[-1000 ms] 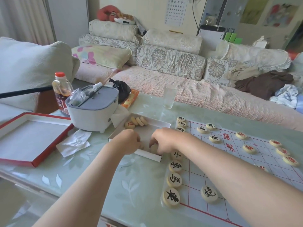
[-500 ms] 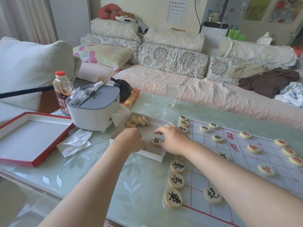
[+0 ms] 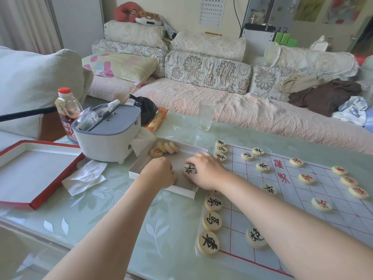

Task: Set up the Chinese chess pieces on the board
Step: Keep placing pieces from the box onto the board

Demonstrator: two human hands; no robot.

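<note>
The step in hand is fetching another piece from the shallow white box [image 3: 141, 164] on the counter [image 3: 113, 215]. The right hand [image 3: 205, 170] pinches a black-lettered piece [image 3: 189, 170] over the box floor, just beside the board [image 3: 302, 199]. The left hand [image 3: 161, 172] is curled shut inside the box; what it holds cannot be told. A few pieces [image 3: 164, 149] lean in the far corner. Next, the held piece likely needs carrying to an empty point on the black side.

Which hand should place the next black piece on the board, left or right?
Right. The right hand already pinches a black piece over the box, beside the board. The left hand is fisted, farther away.
</note>
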